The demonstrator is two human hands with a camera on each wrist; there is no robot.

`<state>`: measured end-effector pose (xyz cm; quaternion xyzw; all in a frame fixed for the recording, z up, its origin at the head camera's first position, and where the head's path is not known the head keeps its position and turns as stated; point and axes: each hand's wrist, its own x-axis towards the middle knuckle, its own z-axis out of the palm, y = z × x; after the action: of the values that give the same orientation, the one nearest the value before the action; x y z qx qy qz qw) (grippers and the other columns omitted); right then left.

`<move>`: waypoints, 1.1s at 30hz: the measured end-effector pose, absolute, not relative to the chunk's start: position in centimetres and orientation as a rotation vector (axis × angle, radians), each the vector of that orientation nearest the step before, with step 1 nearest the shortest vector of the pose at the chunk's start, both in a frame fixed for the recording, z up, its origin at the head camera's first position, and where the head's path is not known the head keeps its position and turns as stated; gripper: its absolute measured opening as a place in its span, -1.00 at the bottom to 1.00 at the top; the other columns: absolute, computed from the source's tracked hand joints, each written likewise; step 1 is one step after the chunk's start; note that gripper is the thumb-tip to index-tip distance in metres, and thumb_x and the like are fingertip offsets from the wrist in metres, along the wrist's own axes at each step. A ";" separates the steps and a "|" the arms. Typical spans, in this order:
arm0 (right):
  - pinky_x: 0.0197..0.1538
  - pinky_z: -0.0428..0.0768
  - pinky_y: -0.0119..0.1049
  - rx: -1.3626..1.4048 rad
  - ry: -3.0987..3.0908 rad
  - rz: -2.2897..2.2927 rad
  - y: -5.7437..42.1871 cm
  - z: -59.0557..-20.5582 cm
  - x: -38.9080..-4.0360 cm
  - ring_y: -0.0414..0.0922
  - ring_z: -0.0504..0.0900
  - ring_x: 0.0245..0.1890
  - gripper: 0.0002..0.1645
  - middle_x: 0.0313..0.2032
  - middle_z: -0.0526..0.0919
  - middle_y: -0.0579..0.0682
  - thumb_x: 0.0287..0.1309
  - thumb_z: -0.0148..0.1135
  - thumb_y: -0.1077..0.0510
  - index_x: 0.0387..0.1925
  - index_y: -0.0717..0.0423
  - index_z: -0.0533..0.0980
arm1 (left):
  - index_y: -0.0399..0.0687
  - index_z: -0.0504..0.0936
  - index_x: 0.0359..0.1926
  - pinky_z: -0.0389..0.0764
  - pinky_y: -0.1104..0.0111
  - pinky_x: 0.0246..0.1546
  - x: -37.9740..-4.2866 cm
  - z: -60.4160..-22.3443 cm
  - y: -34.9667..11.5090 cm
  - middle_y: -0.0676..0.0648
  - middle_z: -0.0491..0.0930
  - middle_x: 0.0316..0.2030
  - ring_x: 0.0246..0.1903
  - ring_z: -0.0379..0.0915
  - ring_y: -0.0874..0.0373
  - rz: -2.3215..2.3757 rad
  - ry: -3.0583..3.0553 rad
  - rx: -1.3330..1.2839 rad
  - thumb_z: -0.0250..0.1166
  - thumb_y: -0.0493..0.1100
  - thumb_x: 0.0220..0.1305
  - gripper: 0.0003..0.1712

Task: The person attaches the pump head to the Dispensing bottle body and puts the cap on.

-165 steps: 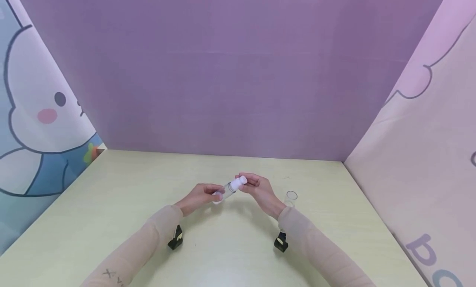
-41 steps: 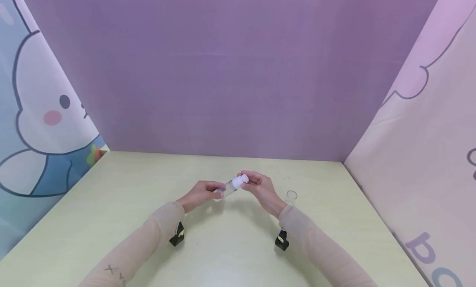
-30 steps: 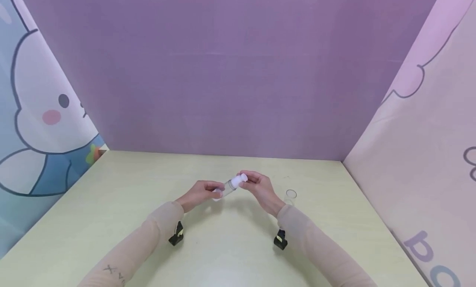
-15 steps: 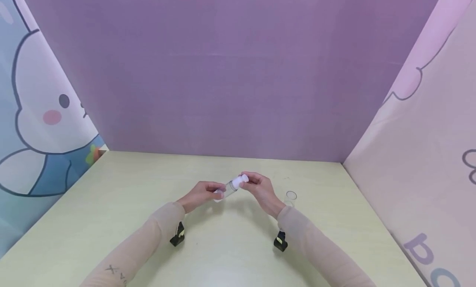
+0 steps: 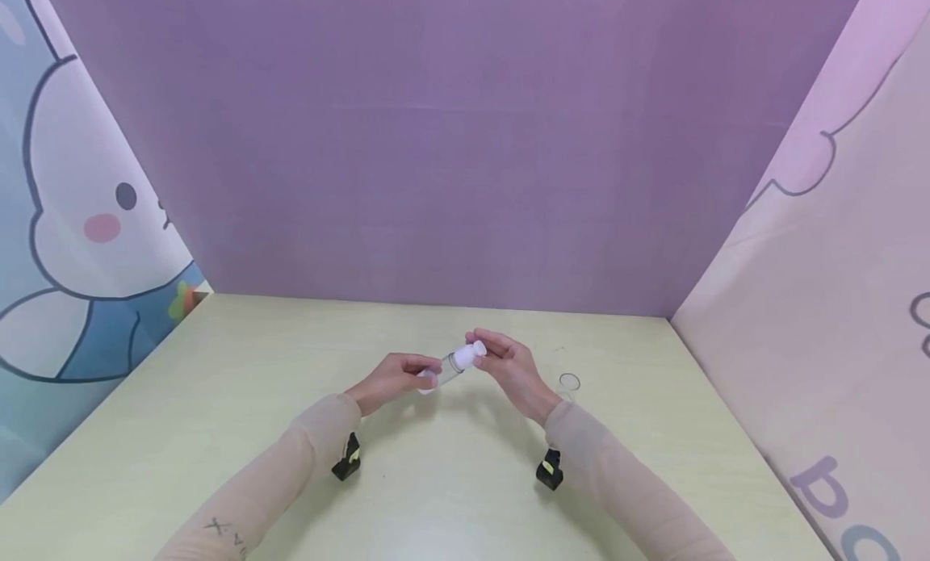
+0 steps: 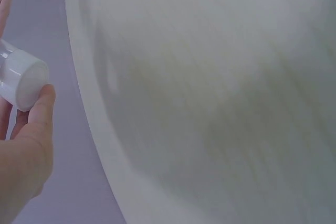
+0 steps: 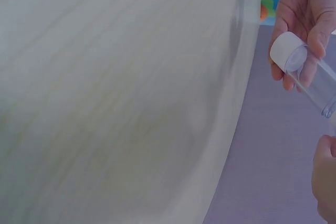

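The sleeves [image 5: 276, 468] reach in from nearer than the bottle [image 5: 450, 369], which tilts above the bench [image 5: 450, 464]. Left of it, the left grip [image 5: 392, 381] holds its white base; right of it, the right grip [image 5: 514, 377] curves by its white top, contact unclear. Farther right sits a clear tube [image 5: 570, 382]; beyond, a purple wall [image 5: 450, 157].

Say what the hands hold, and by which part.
Clear bottle: left hand grips it at the white base; right hand is at the white top, grip unclear.

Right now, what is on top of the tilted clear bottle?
A white top, by the right hand. It is opaque, so whatever it encloses within the bottle cannot be seen.
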<state>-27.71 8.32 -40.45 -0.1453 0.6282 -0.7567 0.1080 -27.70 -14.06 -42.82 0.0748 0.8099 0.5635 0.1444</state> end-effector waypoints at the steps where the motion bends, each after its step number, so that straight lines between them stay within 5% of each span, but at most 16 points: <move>1: 0.16 0.41 -0.35 -0.434 1.837 -2.223 8.4 -40.5 -27.7 -0.05 0.39 0.21 -0.44 0.20 0.38 0.22 0.09 0.07 0.46 0.18 0.28 0.32 | 0.00 0.57 0.04 0.43 0.14 0.06 -27.7 -42.9 -14.0 -0.05 0.54 0.04 0.00 0.44 0.10 1.620 2.336 0.216 0.28 -0.14 0.14 -0.61; 33: 0.08 0.50 -0.29 -0.289 2.017 -2.147 8.0 -40.7 -28.3 -0.11 0.54 0.04 -0.51 0.05 0.57 0.09 -0.01 0.28 0.35 0.04 0.21 0.47 | -0.04 0.55 0.06 0.42 0.14 0.06 -28.3 -42.5 -13.9 -0.09 0.52 0.07 0.00 0.43 0.09 1.611 2.325 0.261 0.27 -0.14 0.15 -0.59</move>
<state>-28.28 8.02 -40.67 -0.0971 0.6786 -0.7224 0.0907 -28.30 -13.91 -42.53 0.0910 0.8092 0.5607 0.1501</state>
